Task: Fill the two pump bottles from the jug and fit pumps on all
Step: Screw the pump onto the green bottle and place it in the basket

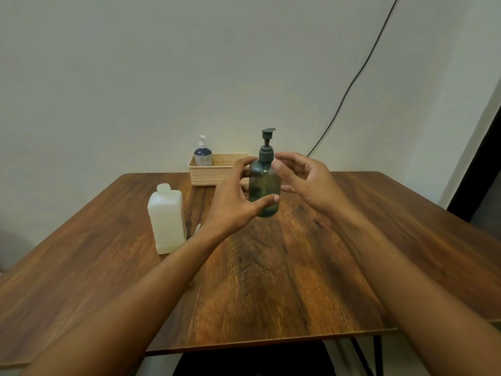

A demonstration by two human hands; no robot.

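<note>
Fingers of both hands curve around the green bottle (264, 185): my left hand (233, 202) wraps its body, thumb across the front, steadying it so the base stays on the table (271, 280). My right hand (303, 180) is half open, fingertips (278, 165) just at the pump (267, 147) collar, probably for tightening; I cannot tell if they touch. Left of the bottle stands the uncapped white jug (166, 221). Behind it, the basket (208, 175) holds the blue bottle (202, 154), pump fitted.

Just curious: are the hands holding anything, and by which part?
The left hand grips the green pump bottle around its body; the right hand is open near its collar.
</note>
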